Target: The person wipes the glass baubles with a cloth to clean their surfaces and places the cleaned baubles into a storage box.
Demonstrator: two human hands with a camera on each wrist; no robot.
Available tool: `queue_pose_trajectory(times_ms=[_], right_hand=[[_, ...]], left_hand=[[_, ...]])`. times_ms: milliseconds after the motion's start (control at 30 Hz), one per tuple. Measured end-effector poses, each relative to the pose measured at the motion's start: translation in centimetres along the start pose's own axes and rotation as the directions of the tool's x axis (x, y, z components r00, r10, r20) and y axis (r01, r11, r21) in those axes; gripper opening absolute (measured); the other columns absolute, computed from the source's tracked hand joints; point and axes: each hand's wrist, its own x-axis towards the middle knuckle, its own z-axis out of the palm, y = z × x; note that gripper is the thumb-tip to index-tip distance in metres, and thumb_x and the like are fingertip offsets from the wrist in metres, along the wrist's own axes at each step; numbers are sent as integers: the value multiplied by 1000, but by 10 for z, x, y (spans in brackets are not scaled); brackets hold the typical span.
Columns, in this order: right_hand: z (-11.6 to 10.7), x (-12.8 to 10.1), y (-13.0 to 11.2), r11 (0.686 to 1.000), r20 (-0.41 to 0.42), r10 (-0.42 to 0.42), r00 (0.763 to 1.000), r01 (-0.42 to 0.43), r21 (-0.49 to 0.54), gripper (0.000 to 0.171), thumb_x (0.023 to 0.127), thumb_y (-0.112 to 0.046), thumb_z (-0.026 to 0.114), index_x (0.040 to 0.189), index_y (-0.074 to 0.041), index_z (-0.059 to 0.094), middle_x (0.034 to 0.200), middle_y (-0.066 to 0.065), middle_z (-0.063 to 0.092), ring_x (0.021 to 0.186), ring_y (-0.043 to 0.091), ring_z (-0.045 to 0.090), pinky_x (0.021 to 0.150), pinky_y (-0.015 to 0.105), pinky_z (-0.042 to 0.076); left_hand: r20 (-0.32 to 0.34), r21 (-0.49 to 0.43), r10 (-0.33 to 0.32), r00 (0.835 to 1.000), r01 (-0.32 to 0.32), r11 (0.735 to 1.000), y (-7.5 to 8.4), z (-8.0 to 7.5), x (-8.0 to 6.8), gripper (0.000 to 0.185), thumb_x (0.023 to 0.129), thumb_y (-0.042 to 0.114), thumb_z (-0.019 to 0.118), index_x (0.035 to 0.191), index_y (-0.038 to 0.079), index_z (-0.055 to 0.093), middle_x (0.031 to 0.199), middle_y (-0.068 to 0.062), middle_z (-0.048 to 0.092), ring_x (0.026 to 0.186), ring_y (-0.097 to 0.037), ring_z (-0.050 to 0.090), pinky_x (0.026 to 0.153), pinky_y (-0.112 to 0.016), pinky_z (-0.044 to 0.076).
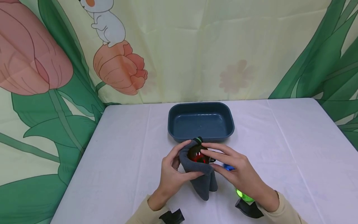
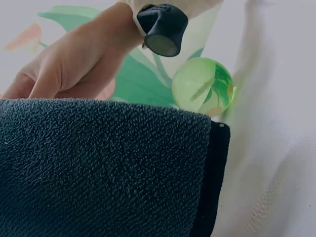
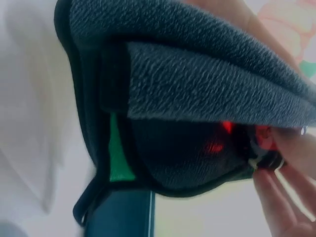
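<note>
Both grips close together on one bundle: the left hand (image 1: 172, 174) cups the dark grey terry cloth (image 1: 199, 179) while the right hand (image 1: 237, 172) pinches the shiny red ball (image 1: 197, 154) inside it, before a dark blue plastic tray (image 1: 200, 109).

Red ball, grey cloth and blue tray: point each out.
Red ball (image 1: 197, 155), head view, its glossy top.
Grey cloth (image 1: 203, 184), head view, hanging lower fold.
Blue tray (image 1: 200, 124), head view, bare floor.
</note>
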Motion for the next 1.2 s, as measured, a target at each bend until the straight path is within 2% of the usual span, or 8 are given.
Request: queue_pose_trajectory(times_ms=[200,433,567,767,867,967,1100,1200], right_hand=[[4,0,0,999,-34,31,999,-30,9,66,73,10,81,132,-13,64,135,6,60,124,14,58,95,16,51],[6,0,-2,956,-32,197,980,-185,229,60,80,9,76,135,-11,62,131,8,63,116,7,62,85,29,59],[4,1,-2,949,-2,235,972,-229,219,61,81,5,76,137,-15,61,133,4,62,115,11,63,87,33,59],[-1,1,-1,995,26,101,995,-101,9,75,73,7,83,139,-19,59,142,0,55,125,17,58,93,22,55],[-2,1,0,999,37,-16,999,18,-40,55,85,-11,78,137,-16,61,143,4,54,129,18,54,96,14,50],[-1,1,1,996,30,-86,996,88,-34,43,96,-33,61,134,-13,63,141,7,56,130,17,53,97,12,48],[-1,1,0,994,7,-106,994,106,-39,47,98,-42,52,133,-12,64,139,8,57,128,16,54,96,11,49],[-1,0,-3,996,0,-76,997,76,-46,44,97,-35,59,133,-12,64,138,8,57,126,17,56,93,11,50]], left_hand=[[2,7,4,1000,-4,1000,-1,-1,0,80,66,-13,85,138,-2,51,127,-24,63,114,-19,66,97,-37,54],[21,-8,-13,1000,13,1000,-2,-3,0,80,67,-12,85,139,-1,51,127,-24,63,112,-19,67,95,-36,55],[24,-17,-13,1000,13,1000,-3,-4,0,79,68,-12,84,139,-1,51,126,-25,63,111,-19,67,94,-35,56],[31,-14,-5,1000,5,1000,-4,-4,1,78,69,-12,84,139,-1,51,130,-24,61,113,-19,66,95,-35,56],[39,-26,-6,999,7,1000,-3,-4,1,78,69,-13,84,139,-1,51,129,-25,61,113,-19,66,94,-36,56],[47,-35,-7,999,9,999,-3,-3,0,78,70,-12,84,139,-1,51,128,-25,61,112,-18,66,94,-35,57],[54,-25,-8,998,9,1000,-2,-3,0,78,70,-11,84,139,0,51,127,-24,62,112,-18,66,94,-35,57],[68,-5,-8,998,8,1000,-1,-3,1,78,69,-11,85,139,0,51,126,-23,63,110,-19,67,93,-35,57]])
